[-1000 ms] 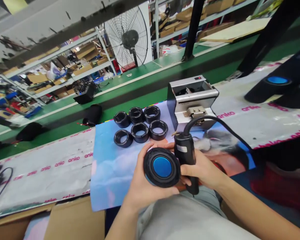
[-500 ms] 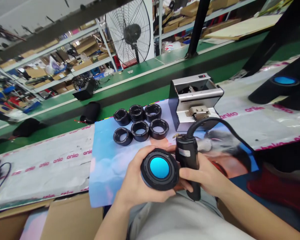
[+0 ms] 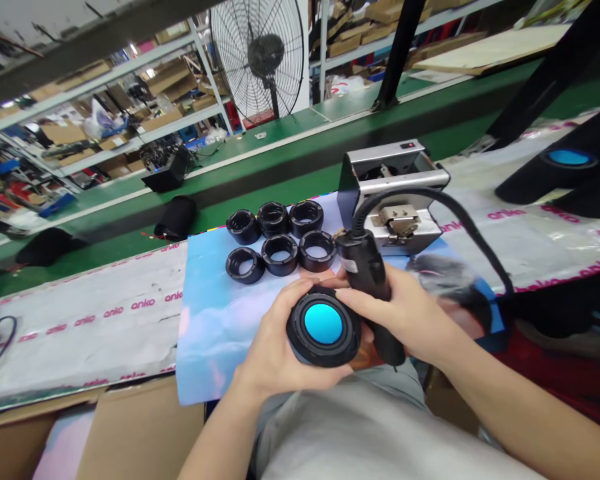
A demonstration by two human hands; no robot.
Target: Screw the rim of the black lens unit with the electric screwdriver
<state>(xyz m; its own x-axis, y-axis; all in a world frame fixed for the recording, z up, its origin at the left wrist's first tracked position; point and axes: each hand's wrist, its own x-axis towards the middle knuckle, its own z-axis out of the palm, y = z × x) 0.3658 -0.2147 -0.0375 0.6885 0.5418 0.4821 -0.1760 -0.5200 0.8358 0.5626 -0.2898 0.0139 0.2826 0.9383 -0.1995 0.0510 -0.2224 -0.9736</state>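
Note:
My left hand (image 3: pixel 273 350) is wrapped round a black round speaker part with a bright blue centre (image 3: pixel 323 325), its face turned up toward me. My right hand (image 3: pixel 405 313) grips a black corded handheld tool (image 3: pixel 367 280), tilted so its upper end leans left above the part. A thick black cable (image 3: pixel 430 197) arcs from the tool to the right. Both hands are just above my lap at the bench's near edge. Behind them, several black rings (image 3: pixel 280 240) lie in two rows on a blue printed sheet (image 3: pixel 215 313).
A silver metal box device (image 3: pixel 397 193) stands behind the tool. Black cylinders with blue ends (image 3: pixel 565 167) lie at the right. A green conveyor (image 3: pixel 280 180) runs across behind, with dark pouches on it. A floor fan (image 3: pixel 260 60) and shelves of cartons stand beyond. Cardboard boxes (image 3: pixel 130 427) sit lower left.
My right hand has lifted the tool and tilted its top leftward, closer over the blue-centred part. The left hand keeps hold of the part, which sits slightly higher.

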